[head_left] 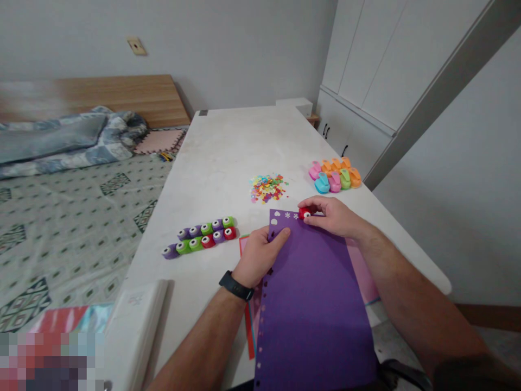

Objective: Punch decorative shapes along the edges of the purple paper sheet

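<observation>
A sheet of purple paper (313, 304) slants toward me, with small shapes cut along its left edge and at its top left corner. My left hand (262, 252) grips its left edge, thumb on top and the fingers hidden beneath. At the top edge, my right hand (331, 214) holds a small red craft punch (304, 213) between thumb and fingers. The punch sits over the paper's edge, just right of the cut flower shapes. Beneath the purple sheet, parts of a pink sheet (363, 269) and a red-edged sheet (249, 331) show.
Purple, green and red punches (201, 237) stand in two rows at left. Colourful paper cutouts (268, 188) lie piled beyond the sheet. Larger orange, pink, blue and green punches (336, 175) are grouped at right. A long white box (140, 331) lies near the table's (240, 141) left edge.
</observation>
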`<state>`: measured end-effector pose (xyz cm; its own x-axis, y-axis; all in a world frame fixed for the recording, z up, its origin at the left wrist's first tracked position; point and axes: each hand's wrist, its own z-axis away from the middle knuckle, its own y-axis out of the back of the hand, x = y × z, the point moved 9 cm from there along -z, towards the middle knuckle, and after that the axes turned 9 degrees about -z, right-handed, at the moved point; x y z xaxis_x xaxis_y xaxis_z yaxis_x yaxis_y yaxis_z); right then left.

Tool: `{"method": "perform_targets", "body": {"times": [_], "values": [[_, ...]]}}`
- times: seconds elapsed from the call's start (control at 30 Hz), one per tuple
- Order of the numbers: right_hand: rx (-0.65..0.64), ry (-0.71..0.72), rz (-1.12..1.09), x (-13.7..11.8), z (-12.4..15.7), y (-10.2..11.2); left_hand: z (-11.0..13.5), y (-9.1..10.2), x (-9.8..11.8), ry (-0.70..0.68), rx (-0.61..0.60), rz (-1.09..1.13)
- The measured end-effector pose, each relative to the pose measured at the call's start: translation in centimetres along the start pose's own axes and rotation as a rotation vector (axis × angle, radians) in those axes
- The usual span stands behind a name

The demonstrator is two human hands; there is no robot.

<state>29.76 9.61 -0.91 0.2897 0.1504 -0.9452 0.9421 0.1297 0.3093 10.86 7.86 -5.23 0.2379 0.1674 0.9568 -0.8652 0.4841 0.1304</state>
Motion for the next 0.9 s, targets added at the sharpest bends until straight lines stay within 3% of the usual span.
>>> {"method": "perform_targets", "body": {"times": [0.47, 0.9], "values": [[-0.024, -0.053, -0.088, 0.7, 0.0, -0.6, 0.2, -0.2, 0.0, 0.014, -0.036, -0.053], [-0.076, -0.008, 0.122, -0.2, 0.3, -1.6, 0.2, -0.6, 0.2, -0.005, -0.08, -0.099]]}}
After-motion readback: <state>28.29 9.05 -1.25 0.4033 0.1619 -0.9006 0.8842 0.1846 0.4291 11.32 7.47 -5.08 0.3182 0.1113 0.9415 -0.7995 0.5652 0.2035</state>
